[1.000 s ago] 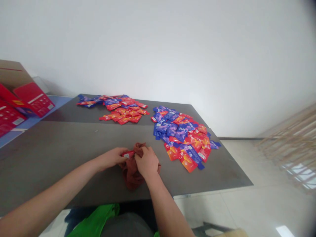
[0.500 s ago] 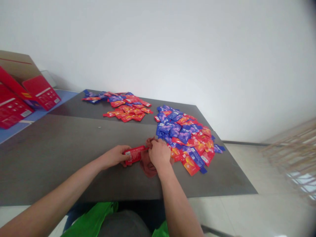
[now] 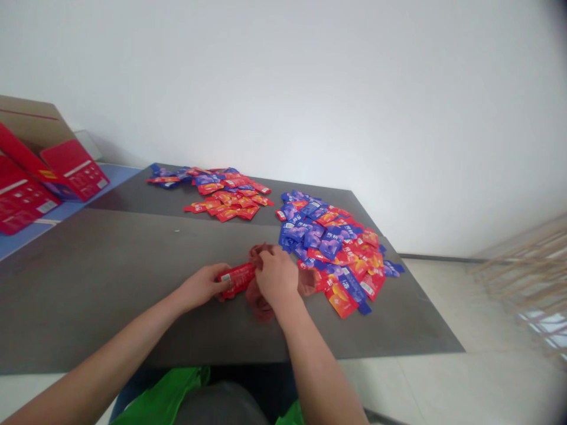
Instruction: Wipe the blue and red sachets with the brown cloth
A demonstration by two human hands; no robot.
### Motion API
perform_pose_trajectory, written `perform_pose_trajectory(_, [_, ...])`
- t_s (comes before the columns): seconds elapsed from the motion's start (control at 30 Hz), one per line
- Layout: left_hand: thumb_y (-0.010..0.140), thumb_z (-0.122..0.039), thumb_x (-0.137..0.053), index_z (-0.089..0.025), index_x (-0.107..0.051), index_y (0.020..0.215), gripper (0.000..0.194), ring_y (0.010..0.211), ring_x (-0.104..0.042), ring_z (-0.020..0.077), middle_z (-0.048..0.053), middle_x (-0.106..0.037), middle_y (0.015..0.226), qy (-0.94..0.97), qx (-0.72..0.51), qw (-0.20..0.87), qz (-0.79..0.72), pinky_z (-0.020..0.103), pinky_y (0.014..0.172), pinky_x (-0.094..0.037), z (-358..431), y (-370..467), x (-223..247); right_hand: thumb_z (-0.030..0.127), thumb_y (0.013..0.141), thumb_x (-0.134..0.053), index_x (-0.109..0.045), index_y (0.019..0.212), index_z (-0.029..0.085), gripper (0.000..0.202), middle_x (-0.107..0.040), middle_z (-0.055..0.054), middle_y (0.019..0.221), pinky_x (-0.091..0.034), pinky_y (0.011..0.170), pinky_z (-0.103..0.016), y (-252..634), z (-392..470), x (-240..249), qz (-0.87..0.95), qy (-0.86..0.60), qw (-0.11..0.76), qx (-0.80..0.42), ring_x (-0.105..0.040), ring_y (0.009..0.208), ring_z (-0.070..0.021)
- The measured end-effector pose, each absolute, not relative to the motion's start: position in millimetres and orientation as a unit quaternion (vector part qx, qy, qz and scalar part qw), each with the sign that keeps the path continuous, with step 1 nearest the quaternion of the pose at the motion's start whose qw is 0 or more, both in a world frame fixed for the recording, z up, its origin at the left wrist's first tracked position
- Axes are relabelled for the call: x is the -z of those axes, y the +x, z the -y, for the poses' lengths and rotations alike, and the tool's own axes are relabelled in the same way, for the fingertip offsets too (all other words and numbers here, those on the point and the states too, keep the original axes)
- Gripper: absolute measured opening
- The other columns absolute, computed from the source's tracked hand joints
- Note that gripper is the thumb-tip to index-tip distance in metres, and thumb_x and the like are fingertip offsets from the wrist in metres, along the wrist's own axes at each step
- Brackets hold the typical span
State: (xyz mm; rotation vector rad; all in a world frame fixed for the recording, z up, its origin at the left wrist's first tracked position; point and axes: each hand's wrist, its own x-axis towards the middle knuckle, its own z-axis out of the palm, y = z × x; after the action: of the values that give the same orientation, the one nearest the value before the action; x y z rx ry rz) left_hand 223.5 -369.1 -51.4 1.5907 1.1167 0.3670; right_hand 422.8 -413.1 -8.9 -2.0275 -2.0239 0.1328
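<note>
My left hand [image 3: 208, 285] is closed on one end of a red pouch [image 3: 237, 278], low over the dark table. My right hand [image 3: 279, 274] is closed on a crumpled brownish-red cloth [image 3: 259, 301], pressed against the pouch's other end. Folds of the cloth hang below my right hand and stick out on its right side. The pouch's right end is hidden by cloth and fingers. Just right of my right hand spreads a large heap of red and purple pouches [image 3: 330, 239].
A smaller pile of red and purple pouches [image 3: 228, 193] lies at the back of the dark table [image 3: 110, 283]. Open red cardboard boxes [image 3: 71, 168] stand on a blue surface at the left. A white wall rises behind, and a slatted wooden rack [image 3: 527, 277] is at the far right.
My right hand and the cloth have shifted slightly left along the pouch, and a cloth fold now shows more to the right. My left hand still holds the pouch, slightly further left.
</note>
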Motion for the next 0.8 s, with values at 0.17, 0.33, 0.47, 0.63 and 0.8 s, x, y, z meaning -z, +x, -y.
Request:
perform_pose_trajectory(0.17, [0.074,-0.044,-0.065,-0.02,-0.064,0.102,0.037,0.081,-0.069,0.0249,0.003,-0.072,0.087,0.691,-0.189,0.52,-0.465,0.029,0.063,-0.053,363.8,223.9,59.2,0.036,0.098,-0.05,-0.066,0.105,0.027,0.02,-0.06,-0.005,0.112,-0.045,0.08,-0.031,387.8,422.0,19.5,0.768,-0.617,0.154,-0.075,-0.053,0.104,-0.0214])
perform_pose_trajectory(0.33, [0.08,-0.047,-0.059,-0.019,-0.061,0.095,0.032,0.067,-0.068,0.0205,0.003,-0.069,0.076,0.689,-0.145,0.519,-0.485,0.027,0.056,-0.052,367.5,225.1,55.5,0.025,0.094,-0.052,-0.068,0.103,0.023,0.018,-0.061,-0.007,0.112,-0.045,0.078,-0.029,424.5,399.8,25.7,0.679,-0.72,0.103,-0.099,-0.057,0.101,-0.0205])
perform_pose_trajectory(0.47, [0.08,-0.049,-0.06,-0.02,-0.062,0.095,0.033,0.069,-0.068,0.0205,0.003,-0.071,0.079,0.694,-0.162,0.519,-0.472,0.028,0.06,-0.053,371.4,221.7,55.1,0.031,0.094,-0.053,-0.066,0.107,0.025,0.019,-0.059,-0.007,0.115,-0.046,0.077,-0.031,420.8,411.2,13.0,0.68,-0.715,0.153,-0.058,-0.055,0.104,-0.0227])
perform_pose_trajectory(0.63, [0.077,-0.047,-0.061,-0.022,-0.063,0.11,0.041,0.081,-0.069,0.0228,0.004,-0.072,0.095,0.689,-0.179,0.52,-0.471,0.029,0.063,-0.055,369.0,223.9,54.0,0.035,0.094,-0.054,-0.066,0.104,0.028,0.017,-0.059,-0.004,0.112,-0.046,0.079,-0.03,391.1,427.6,20.0,0.755,-0.63,0.163,-0.079,-0.054,0.104,-0.0216])
perform_pose_trajectory(0.8, [0.08,-0.047,-0.058,-0.02,-0.063,0.095,0.031,0.069,-0.066,0.02,0.002,-0.068,0.077,0.704,-0.146,0.498,-0.484,0.026,0.056,-0.052,371.2,225.8,52.0,0.026,0.094,-0.052,-0.067,0.104,0.024,0.018,-0.061,-0.007,0.112,-0.046,0.076,-0.029,428.2,405.7,24.8,0.668,-0.728,0.112,-0.104,-0.057,0.101,-0.0212])
